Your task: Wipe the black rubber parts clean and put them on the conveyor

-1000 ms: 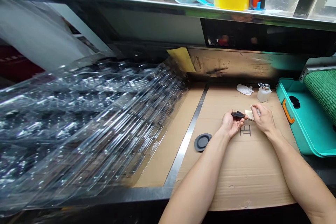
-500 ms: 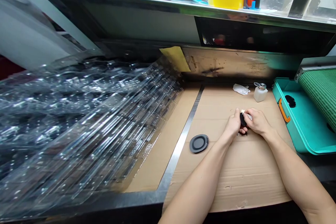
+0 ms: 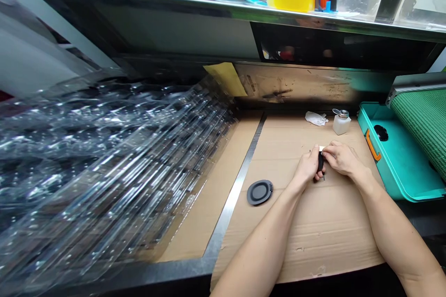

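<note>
My left hand (image 3: 308,164) is closed around a small black part (image 3: 320,161), held upright just above the cardboard. The fingers hide much of its shape, and thin dark bits stick out below it. At its top edge, my right hand (image 3: 339,157) pinches a small white piece (image 3: 321,148) that could be cloth or paper. Both hands touch at the fingertips. To the left of my forearm a dark grey oval lid-like part (image 3: 259,192) lies flat on the cardboard sheet (image 3: 334,222).
Stacked clear plastic trays (image 3: 121,171) fill the left side. A white pump bottle (image 3: 342,123) and a crumpled white wipe (image 3: 316,118) lie behind my hands. At right, a teal bin (image 3: 407,162) holds black parts beside a green conveyor belt (image 3: 425,111). A shelf (image 3: 174,2) crosses above.
The view has shifted slightly to the right. The black part has turned a little in my left hand, and my right fingers have moved to its top edge with the white piece.
</note>
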`<state>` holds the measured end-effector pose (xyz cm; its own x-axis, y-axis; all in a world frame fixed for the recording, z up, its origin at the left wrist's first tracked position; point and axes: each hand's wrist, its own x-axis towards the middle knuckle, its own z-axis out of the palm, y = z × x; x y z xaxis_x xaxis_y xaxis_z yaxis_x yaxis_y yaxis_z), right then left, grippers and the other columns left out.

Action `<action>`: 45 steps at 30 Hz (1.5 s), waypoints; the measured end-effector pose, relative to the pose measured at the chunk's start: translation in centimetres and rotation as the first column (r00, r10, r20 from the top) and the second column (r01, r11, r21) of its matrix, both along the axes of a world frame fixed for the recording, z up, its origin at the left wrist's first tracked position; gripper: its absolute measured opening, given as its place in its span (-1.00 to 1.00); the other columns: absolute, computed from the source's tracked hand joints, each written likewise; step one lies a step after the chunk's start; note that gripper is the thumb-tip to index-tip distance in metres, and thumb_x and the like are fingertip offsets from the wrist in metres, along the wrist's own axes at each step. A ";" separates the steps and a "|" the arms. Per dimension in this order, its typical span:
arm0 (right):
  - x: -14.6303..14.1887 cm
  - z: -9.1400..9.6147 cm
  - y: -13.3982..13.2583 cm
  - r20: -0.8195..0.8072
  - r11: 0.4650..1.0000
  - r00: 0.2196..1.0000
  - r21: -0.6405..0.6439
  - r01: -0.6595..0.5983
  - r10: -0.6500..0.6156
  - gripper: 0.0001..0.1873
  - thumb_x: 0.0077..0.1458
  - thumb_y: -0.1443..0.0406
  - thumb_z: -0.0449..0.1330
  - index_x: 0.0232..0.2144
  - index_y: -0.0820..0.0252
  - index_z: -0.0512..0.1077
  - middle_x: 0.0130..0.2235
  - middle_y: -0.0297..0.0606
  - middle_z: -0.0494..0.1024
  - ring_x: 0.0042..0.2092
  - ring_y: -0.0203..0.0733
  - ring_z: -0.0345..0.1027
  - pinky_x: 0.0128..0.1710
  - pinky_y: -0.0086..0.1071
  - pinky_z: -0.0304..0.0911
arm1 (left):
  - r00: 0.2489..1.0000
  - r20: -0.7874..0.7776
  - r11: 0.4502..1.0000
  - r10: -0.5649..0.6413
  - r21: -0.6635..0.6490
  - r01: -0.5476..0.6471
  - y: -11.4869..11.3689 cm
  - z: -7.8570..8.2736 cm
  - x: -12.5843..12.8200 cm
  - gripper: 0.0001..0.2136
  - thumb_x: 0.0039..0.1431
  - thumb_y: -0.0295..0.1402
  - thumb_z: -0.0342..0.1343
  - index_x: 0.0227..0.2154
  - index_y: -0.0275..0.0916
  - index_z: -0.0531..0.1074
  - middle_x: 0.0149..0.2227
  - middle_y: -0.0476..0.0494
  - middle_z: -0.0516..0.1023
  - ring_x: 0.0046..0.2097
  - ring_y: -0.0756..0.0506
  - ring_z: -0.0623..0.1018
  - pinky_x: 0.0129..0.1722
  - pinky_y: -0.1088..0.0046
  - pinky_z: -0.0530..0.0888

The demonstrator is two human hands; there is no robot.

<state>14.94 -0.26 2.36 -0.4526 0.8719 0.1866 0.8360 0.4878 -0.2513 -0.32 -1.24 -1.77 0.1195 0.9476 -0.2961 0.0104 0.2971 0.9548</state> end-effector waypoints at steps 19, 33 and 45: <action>0.0 -0.4 0.4 -0.091 0.993 0.992 -0.078 -0.089 0.081 -0.78 0.10 0.38 0.07 -0.53 0.20 0.46 -0.43 -0.25 0.51 -0.40 -0.29 0.27 -0.34 -0.44 0.06 | 0.987 -0.148 0.997 -0.056 0.037 0.062 -0.6 0.4 -0.1 -0.44 0.29 0.13 -0.17 -0.58 -0.22 0.33 -0.71 -0.06 0.40 -0.77 0.06 0.20 -0.78 0.54 0.08; -0.4 -0.7 0.4 -0.146 0.994 0.983 0.007 -0.112 0.112 -0.76 0.19 0.35 0.07 -0.40 0.22 0.54 -0.40 -0.28 0.50 -0.37 -0.28 0.28 -0.28 -0.45 0.11 | 0.994 -0.113 0.999 -0.010 0.031 0.013 -0.8 1.3 -0.2 -0.42 0.31 0.08 -0.18 -0.65 -0.24 0.34 -0.72 -0.11 0.38 -0.76 0.04 0.21 -0.78 0.51 0.08; -0.4 -0.9 0.4 -0.139 0.996 0.987 0.038 -0.081 0.085 -0.77 0.14 0.36 0.07 -0.46 0.20 0.51 -0.39 -0.26 0.50 -0.38 -0.29 0.27 -0.29 -0.46 0.10 | 0.996 -0.091 0.999 -0.017 0.045 0.021 -0.6 0.7 -0.3 -0.41 0.30 0.10 -0.18 -0.63 -0.25 0.36 -0.71 -0.11 0.40 -0.75 0.05 0.23 -0.77 0.54 0.09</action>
